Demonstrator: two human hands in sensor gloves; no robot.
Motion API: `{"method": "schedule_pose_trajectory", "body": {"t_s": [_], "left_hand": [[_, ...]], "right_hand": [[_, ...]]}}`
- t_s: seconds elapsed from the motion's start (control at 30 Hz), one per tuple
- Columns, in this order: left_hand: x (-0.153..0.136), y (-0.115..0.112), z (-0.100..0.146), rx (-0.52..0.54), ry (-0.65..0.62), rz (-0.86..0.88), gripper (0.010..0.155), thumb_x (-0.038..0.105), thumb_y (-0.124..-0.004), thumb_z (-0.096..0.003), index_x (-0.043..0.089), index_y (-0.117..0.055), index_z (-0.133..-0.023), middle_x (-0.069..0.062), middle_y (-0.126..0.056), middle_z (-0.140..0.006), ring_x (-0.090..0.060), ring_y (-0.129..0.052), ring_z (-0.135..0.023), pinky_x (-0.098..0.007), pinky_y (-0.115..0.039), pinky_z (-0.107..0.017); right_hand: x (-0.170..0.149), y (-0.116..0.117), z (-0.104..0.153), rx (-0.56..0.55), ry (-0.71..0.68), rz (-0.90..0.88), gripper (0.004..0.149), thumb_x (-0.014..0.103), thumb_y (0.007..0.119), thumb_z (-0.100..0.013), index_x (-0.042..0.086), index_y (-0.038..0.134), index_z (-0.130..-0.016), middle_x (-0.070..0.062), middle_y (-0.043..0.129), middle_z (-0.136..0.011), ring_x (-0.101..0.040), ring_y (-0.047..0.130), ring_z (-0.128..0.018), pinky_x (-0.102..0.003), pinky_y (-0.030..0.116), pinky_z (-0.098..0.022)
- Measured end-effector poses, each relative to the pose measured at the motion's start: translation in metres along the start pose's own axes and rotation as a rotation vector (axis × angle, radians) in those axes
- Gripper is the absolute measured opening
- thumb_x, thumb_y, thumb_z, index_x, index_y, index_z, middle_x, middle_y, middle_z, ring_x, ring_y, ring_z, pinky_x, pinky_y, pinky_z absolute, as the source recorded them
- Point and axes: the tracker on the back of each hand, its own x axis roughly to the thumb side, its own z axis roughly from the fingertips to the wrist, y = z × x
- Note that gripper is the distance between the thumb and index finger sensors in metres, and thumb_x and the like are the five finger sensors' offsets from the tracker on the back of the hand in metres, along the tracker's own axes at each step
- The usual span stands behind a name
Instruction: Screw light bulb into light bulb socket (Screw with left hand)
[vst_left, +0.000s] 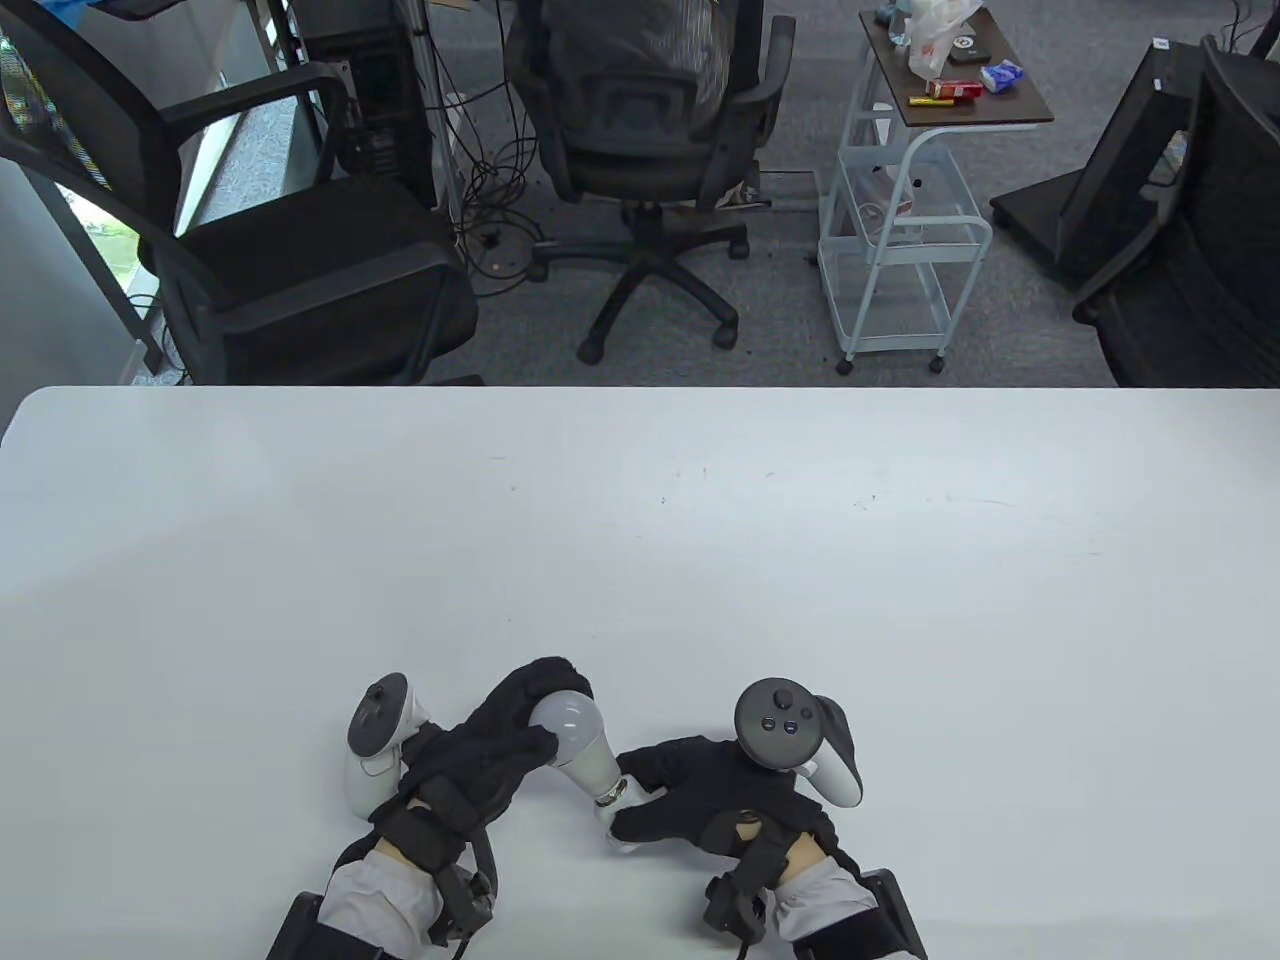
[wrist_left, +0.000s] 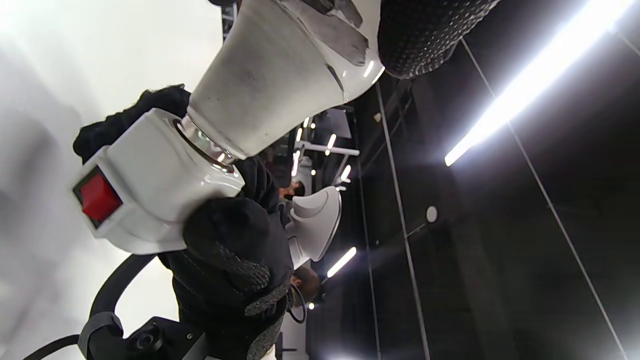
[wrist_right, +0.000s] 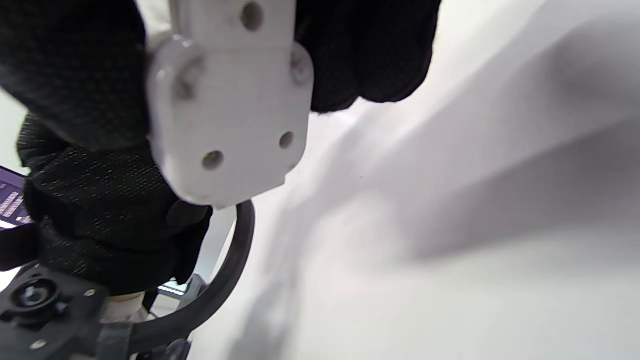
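A white light bulb (vst_left: 582, 742) lies tilted near the table's front edge, its metal base in a white socket (vst_left: 620, 812). My left hand (vst_left: 495, 745) grips the bulb's round end. My right hand (vst_left: 700, 790) holds the socket from the right. In the left wrist view the bulb's neck (wrist_left: 272, 75) enters the socket (wrist_left: 155, 185), which has a red switch (wrist_left: 97, 197), with a strip of metal thread showing at the joint. In the right wrist view my right hand's fingers (wrist_right: 80, 70) wrap the socket's flat white base (wrist_right: 230, 100).
The white table (vst_left: 640, 560) spreads wide behind and beside the hands. Beyond its far edge stand black office chairs (vst_left: 640, 130) and a small white cart (vst_left: 905, 190).
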Motion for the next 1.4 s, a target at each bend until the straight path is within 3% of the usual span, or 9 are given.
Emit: {"method": "schedule_pose_trajectory", "body": {"t_s": [0.13, 0.2, 0.47, 0.73, 0.93, 1.03, 1.13, 1.3, 1.4], "left_hand": [[-0.0016, -0.001, 0.001, -0.002, 0.069, -0.059, 0.081, 0.061, -0.071, -0.064, 0.026, -0.028, -0.123, -0.032, -0.02, -0.12, -0.058, -0.014, -0.108, -0.087, -0.023, -0.064], [-0.0012, -0.0013, 0.0015, 0.048, 0.094, -0.132, 0.077, 0.064, -0.071, -0.063, 0.031, -0.031, -0.121, -0.031, -0.021, -0.117, -0.057, -0.017, -0.107, -0.086, -0.023, -0.064], [0.0013, 0.0005, 0.0032, 0.114, 0.088, -0.2, 0.069, 0.053, -0.075, -0.0647, 0.029, -0.039, -0.119, -0.025, -0.043, -0.114, -0.051, -0.037, -0.108, -0.085, -0.032, -0.066], [0.0004, -0.0006, -0.0004, -0.024, -0.017, 0.024, 0.074, 0.038, -0.071, -0.0647, 0.015, -0.028, -0.121, -0.022, -0.036, -0.123, -0.053, -0.026, -0.111, -0.087, -0.028, -0.065], [-0.0007, -0.0014, 0.0015, 0.023, 0.073, -0.084, 0.079, 0.064, -0.072, -0.0628, 0.031, -0.03, -0.122, -0.031, -0.019, -0.117, -0.057, -0.014, -0.107, -0.087, -0.021, -0.064], [0.0018, -0.0012, 0.0025, 0.091, 0.103, -0.195, 0.072, 0.059, -0.072, -0.0644, 0.033, -0.034, -0.119, -0.025, -0.034, -0.113, -0.052, -0.029, -0.107, -0.085, -0.028, -0.066], [0.0021, 0.0, 0.0028, 0.095, 0.056, -0.154, 0.068, 0.051, -0.074, -0.0645, 0.028, -0.041, -0.119, -0.025, -0.041, -0.115, -0.05, -0.037, -0.109, -0.085, -0.032, -0.066], [-0.0003, 0.0001, -0.0006, -0.04, -0.03, 0.059, 0.073, 0.038, -0.071, -0.0649, 0.016, -0.029, -0.121, -0.021, -0.038, -0.122, -0.052, -0.031, -0.112, -0.087, -0.029, -0.066], [-0.0006, -0.0011, 0.0001, -0.033, -0.015, 0.021, 0.073, 0.041, -0.068, -0.0655, 0.018, -0.029, -0.122, -0.022, -0.033, -0.124, -0.055, -0.02, -0.11, -0.088, -0.025, -0.065]], "right_hand": [[0.0015, 0.0005, 0.0009, -0.019, 0.012, 0.032, 0.063, 0.044, 0.098, -0.041, 0.005, 0.081, -0.087, -0.02, 0.086, -0.08, -0.045, 0.08, -0.075, -0.079, 0.035, -0.065], [0.0021, 0.0007, 0.001, -0.024, 0.018, 0.056, 0.063, 0.044, 0.098, -0.041, 0.006, 0.081, -0.087, -0.02, 0.086, -0.081, -0.045, 0.08, -0.076, -0.079, 0.035, -0.066], [0.0021, 0.001, 0.0008, -0.027, 0.031, 0.073, 0.062, 0.043, 0.099, -0.04, 0.005, 0.081, -0.087, -0.021, 0.086, -0.08, -0.045, 0.08, -0.076, -0.079, 0.034, -0.066], [-0.0021, 0.0001, -0.0008, 0.012, -0.004, -0.036, 0.062, 0.045, 0.097, -0.041, 0.006, 0.081, -0.087, -0.02, 0.087, -0.08, -0.044, 0.081, -0.075, -0.079, 0.036, -0.065], [0.0, 0.0002, 0.0009, -0.018, 0.011, 0.018, 0.062, 0.044, 0.098, -0.041, 0.006, 0.081, -0.087, -0.02, 0.086, -0.081, -0.045, 0.08, -0.076, -0.079, 0.035, -0.066], [0.0003, 0.0012, 0.0003, -0.015, 0.019, 0.035, 0.062, 0.044, 0.098, -0.041, 0.005, 0.081, -0.087, -0.02, 0.086, -0.081, -0.045, 0.08, -0.076, -0.079, 0.035, -0.066], [-0.0009, 0.0006, 0.0001, -0.011, 0.021, 0.031, 0.062, 0.044, 0.098, -0.041, 0.006, 0.081, -0.087, -0.02, 0.086, -0.081, -0.045, 0.08, -0.076, -0.079, 0.035, -0.066], [-0.005, 0.0001, -0.0015, 0.037, -0.015, -0.075, 0.062, 0.045, 0.097, -0.042, 0.006, 0.081, -0.087, -0.02, 0.086, -0.08, -0.044, 0.081, -0.075, -0.079, 0.037, -0.065], [-0.0051, -0.0001, -0.0009, 0.012, 0.001, -0.053, 0.062, 0.045, 0.097, -0.042, 0.006, 0.08, -0.088, -0.02, 0.086, -0.081, -0.044, 0.08, -0.076, -0.079, 0.036, -0.065]]}}
